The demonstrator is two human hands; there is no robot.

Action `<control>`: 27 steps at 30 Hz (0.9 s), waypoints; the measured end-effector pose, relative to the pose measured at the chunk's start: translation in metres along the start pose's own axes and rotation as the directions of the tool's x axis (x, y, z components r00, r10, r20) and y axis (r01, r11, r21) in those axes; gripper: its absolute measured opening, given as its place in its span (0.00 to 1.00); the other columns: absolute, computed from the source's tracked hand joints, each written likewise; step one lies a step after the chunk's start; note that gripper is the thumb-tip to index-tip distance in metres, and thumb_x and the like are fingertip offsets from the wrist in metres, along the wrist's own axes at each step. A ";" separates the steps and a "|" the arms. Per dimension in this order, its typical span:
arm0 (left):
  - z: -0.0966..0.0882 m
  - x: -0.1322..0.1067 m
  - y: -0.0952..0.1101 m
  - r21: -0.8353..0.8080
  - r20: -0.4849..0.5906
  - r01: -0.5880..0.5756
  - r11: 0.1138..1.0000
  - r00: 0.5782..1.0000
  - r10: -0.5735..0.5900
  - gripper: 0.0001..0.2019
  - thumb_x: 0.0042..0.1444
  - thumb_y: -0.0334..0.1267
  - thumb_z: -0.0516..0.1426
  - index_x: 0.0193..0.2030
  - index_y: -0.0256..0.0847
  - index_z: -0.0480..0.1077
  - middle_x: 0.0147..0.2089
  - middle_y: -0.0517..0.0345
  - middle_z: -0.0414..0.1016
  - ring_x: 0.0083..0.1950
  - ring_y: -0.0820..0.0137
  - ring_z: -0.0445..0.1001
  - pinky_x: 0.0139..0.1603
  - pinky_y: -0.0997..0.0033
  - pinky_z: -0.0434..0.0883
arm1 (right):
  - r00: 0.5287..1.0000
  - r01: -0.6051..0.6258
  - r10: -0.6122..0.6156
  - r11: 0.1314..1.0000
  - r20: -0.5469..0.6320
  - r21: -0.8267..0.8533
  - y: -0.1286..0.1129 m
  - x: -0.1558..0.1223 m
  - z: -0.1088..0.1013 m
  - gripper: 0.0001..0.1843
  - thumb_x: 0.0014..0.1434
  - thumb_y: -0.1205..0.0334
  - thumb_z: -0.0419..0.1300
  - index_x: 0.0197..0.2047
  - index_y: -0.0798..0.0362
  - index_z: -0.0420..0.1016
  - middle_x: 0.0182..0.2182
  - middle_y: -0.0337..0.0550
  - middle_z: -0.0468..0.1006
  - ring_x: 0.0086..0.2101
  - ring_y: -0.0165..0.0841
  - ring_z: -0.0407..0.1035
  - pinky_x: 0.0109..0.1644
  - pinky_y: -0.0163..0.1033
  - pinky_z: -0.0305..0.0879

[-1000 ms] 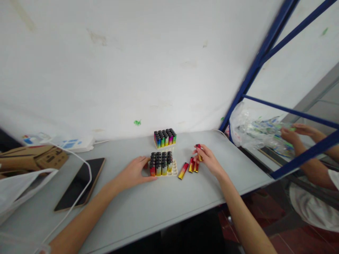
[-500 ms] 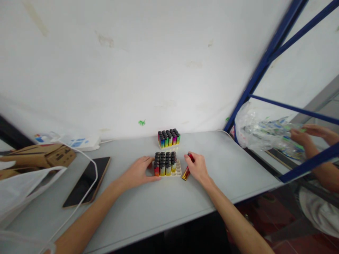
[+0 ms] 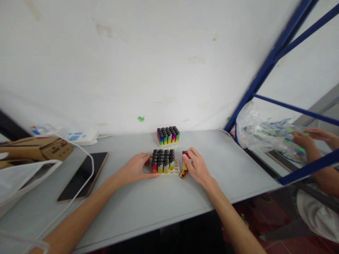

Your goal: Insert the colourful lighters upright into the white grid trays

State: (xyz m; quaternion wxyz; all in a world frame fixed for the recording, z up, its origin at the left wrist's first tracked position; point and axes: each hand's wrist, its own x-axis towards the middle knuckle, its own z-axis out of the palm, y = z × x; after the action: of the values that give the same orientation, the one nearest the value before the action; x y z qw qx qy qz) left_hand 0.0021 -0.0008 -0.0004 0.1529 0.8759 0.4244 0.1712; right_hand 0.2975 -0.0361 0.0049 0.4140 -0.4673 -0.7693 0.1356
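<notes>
A cream tray (image 3: 175, 172) on the table (image 3: 148, 201) holds upright rows of black-capped lighters (image 3: 161, 161) with rainbow bodies; its near-right slots show bare. Just right of it, a red-and-gold lighter (image 3: 184, 158) stands pinched in the right hand (image 3: 197, 168), and a second lighter (image 3: 183, 174) lies flat below it.

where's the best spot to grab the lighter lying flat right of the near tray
Pinch the lying lighter across its long sides at mid-body, coming down from above. It lies flat and slim, the tray is close on its left and the right hand, holding an upright lighter, crowds its right, so a sideways reach looks cramped.
</notes>
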 end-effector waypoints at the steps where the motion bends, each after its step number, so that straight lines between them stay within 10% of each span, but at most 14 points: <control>1: 0.000 0.000 0.000 0.001 0.007 0.003 1.000 1.000 -0.003 0.28 0.53 0.62 0.66 0.47 0.39 0.74 0.44 0.49 0.78 0.45 0.55 0.75 0.49 0.58 0.71 | 0.999 0.013 -0.012 1.000 0.033 -0.024 -0.001 -0.001 -0.001 0.21 0.75 0.48 0.47 0.32 0.49 0.63 0.30 0.40 0.70 0.31 0.34 0.65 0.38 0.38 0.60; 14: -0.003 0.000 0.004 -0.007 -0.012 0.016 1.000 1.000 -0.016 0.26 0.52 0.63 0.65 0.45 0.42 0.75 0.43 0.51 0.78 0.45 0.54 0.76 0.49 0.59 0.72 | 0.916 0.048 -0.020 0.997 0.400 -0.062 -0.016 -0.008 -0.005 0.13 0.73 0.52 0.57 0.52 0.50 0.77 0.42 0.48 0.83 0.41 0.40 0.76 0.46 0.40 0.66; 27: -0.002 0.000 0.005 -0.019 -0.024 0.047 0.999 0.999 -0.047 0.28 0.49 0.63 0.66 0.45 0.41 0.75 0.44 0.48 0.79 0.46 0.52 0.76 0.49 0.58 0.72 | 0.888 0.021 0.101 0.965 0.448 -0.261 -0.035 0.014 -0.023 0.21 0.66 0.42 0.64 0.30 0.51 0.77 0.27 0.43 0.81 0.27 0.34 0.72 0.33 0.35 0.59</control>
State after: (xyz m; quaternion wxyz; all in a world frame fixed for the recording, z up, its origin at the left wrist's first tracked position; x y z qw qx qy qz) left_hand 0.0039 -0.0035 0.0036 0.1598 0.8620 0.4452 0.1823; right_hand 0.2905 -0.0468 0.0469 0.1539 -0.4880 -0.8462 0.1489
